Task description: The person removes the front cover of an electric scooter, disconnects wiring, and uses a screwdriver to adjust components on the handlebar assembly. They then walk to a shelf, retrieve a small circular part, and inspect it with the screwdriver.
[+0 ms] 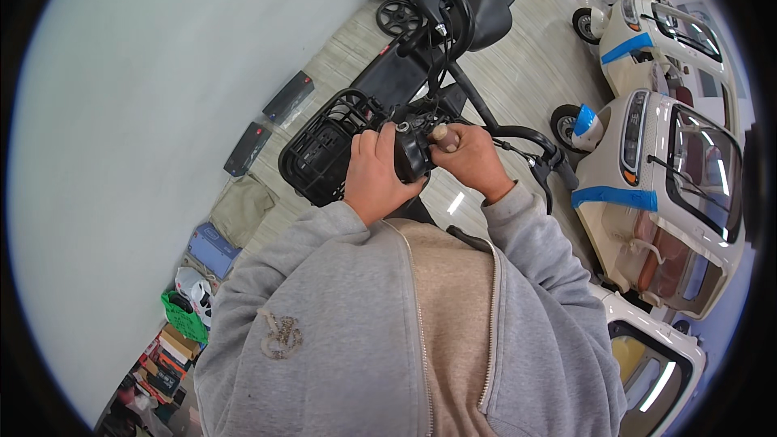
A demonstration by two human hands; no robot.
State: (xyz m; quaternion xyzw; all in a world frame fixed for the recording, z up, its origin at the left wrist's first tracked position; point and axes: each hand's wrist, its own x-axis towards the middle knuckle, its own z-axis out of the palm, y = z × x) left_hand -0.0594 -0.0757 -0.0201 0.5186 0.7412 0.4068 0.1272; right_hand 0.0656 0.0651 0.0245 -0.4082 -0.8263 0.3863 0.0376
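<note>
My left hand (pixel 374 176) is wrapped round a black rounded housing (pixel 411 155) at the front of an electric bike, its fingers on the left side and its thumb below. Against the housing's right side, my right hand (pixel 476 163) grips a short brownish handle with a pale rounded end (pixel 443 136). The tool's working tip is hidden. Beyond my hands are dark cables (pixel 437 85) and the black handlebar (pixel 486 120). A black wire basket (pixel 293 163) is close beside my left hand.
To the right stand several white three-wheeled vehicles (pixel 607 186) with blue tape. Two black boxes (pixel 248 149), a beige bag (pixel 243 210) and a blue case (pixel 212 249) lie along the white wall (pixel 154 97) at left. The bike's black seat (pixel 491 16) is farther off.
</note>
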